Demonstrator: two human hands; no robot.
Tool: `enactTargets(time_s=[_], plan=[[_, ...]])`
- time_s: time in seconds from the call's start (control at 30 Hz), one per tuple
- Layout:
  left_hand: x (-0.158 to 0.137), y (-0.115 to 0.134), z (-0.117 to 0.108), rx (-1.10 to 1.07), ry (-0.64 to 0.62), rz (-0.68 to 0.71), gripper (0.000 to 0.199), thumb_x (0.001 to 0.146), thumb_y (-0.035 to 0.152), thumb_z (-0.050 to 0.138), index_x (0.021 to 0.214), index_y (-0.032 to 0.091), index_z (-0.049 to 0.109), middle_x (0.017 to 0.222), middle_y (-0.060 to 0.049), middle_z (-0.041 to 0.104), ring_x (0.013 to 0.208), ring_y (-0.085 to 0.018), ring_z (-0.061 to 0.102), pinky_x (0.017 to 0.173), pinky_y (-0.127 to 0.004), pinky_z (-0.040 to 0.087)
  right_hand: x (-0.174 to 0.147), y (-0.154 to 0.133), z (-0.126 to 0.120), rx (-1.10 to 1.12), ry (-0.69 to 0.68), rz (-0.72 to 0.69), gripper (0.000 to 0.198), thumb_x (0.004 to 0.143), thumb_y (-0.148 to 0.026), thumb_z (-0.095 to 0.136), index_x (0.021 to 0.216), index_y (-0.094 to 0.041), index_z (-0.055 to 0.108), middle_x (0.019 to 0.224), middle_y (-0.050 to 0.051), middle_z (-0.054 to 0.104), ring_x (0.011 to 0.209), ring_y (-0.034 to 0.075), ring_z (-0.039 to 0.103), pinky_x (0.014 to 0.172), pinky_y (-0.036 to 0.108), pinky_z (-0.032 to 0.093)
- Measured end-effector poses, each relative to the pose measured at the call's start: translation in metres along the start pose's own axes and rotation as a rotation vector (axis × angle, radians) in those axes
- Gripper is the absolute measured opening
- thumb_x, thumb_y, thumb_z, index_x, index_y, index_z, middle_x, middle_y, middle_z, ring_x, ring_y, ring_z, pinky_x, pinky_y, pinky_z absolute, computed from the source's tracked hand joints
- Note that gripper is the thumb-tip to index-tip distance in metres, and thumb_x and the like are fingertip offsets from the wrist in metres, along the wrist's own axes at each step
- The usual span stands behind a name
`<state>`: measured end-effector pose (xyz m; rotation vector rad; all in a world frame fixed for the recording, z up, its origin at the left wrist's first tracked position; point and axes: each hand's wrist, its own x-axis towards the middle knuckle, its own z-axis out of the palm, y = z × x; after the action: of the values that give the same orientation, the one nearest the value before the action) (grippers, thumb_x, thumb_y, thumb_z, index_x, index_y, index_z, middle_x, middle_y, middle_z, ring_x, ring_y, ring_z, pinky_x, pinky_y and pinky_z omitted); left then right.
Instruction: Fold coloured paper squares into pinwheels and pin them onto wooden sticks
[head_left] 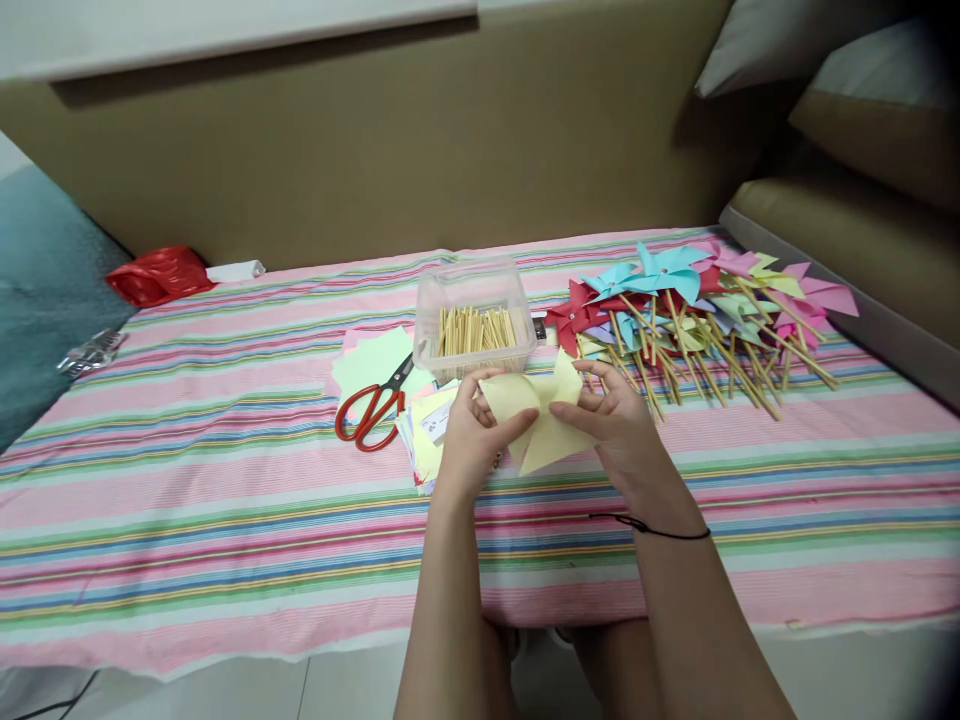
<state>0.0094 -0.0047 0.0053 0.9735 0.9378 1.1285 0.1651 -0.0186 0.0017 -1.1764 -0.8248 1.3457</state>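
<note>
Between my two hands is a pale yellow paper pinwheel (551, 450), its corners partly folded in toward the middle. My left hand (480, 425) pinches its left side, thumb near the centre. On the other side my right hand (611, 420) grips the paper, thumb also close to the centre. Just left of my left hand lies a stack of cut coloured paper (427, 455). Scissors with red handles (367, 415) rest on light green paper sheets (367, 362). Behind my hands stands a clear plastic box (476, 285) holding many thin wooden sticks (480, 332).
Finished pinwheels on sticks (675, 270) are heaped at the right. A red plastic bag (161, 278) and a white object (236, 271) lie at the back left, near a clear plastic packet (91, 352). A striped cloth (225, 520) covers the surface, with a sofa back (390, 150) behind.
</note>
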Motion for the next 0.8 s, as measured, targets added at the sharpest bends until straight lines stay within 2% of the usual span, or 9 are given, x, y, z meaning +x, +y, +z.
enactTargets(time_s=[0.1, 0.27, 0.43, 0.63, 0.8], plan=[[-0.0005, -0.0007, 0.0039, 0.072, 0.047, 0.027, 0.055, 0.063, 0.025, 0.079, 0.107, 0.023, 0.046, 0.080, 0.002, 0.064, 0.069, -0.015, 0.063, 0.061, -0.026, 0.050, 0.0005, 0.0015, 0.0024, -0.003, 0.014, -0.012, 0.073, 0.054, -0.037, 0.086, 0.112, -0.026, 0.043, 0.077, 0.002, 0.074, 0.068, 0.023, 0.071, 0.062, 0.036, 0.056], [0.0004, -0.0023, 0.0059, 0.154, 0.103, 0.096, 0.052, 0.063, 0.019, 0.076, 0.105, 0.024, 0.046, 0.081, 0.002, 0.063, 0.071, -0.016, 0.062, 0.061, -0.026, 0.049, 0.0012, 0.0030, 0.0055, -0.035, 0.030, -0.038, 0.069, 0.055, -0.035, 0.085, 0.108, -0.027, 0.042, 0.072, 0.000, 0.073, 0.066, 0.022, 0.070, 0.060, 0.034, 0.056], [0.0017, -0.0047, 0.0051, 0.167, 0.156, 0.095, 0.051, 0.063, 0.021, 0.076, 0.104, 0.023, 0.044, 0.078, 0.002, 0.061, 0.069, -0.015, 0.061, 0.061, -0.026, 0.048, 0.0012, 0.0034, 0.0073, -0.069, 0.017, -0.053, 0.069, 0.056, -0.038, 0.084, 0.109, -0.028, 0.040, 0.071, -0.001, 0.072, 0.064, 0.023, 0.070, 0.059, 0.035, 0.056], [0.0024, -0.0065, 0.0018, 0.161, 0.151, 0.081, 0.053, 0.061, 0.020, 0.077, 0.100, 0.023, 0.041, 0.077, 0.004, 0.059, 0.068, -0.014, 0.059, 0.062, -0.025, 0.047, 0.0000, 0.0017, 0.0075, -0.069, -0.016, -0.037, 0.078, 0.055, -0.038, 0.084, 0.117, -0.029, 0.038, 0.075, -0.001, 0.072, 0.069, 0.024, 0.071, 0.062, 0.037, 0.058], [0.0021, -0.0058, 0.0011, 0.162, 0.133, 0.085, 0.051, 0.061, 0.020, 0.077, 0.097, 0.023, 0.040, 0.075, 0.004, 0.057, 0.065, -0.013, 0.057, 0.059, -0.024, 0.046, -0.0006, 0.0004, 0.0069, -0.061, -0.025, -0.022, 0.078, 0.057, -0.036, 0.084, 0.119, -0.028, 0.037, 0.071, -0.003, 0.070, 0.069, 0.023, 0.071, 0.063, 0.036, 0.058]])
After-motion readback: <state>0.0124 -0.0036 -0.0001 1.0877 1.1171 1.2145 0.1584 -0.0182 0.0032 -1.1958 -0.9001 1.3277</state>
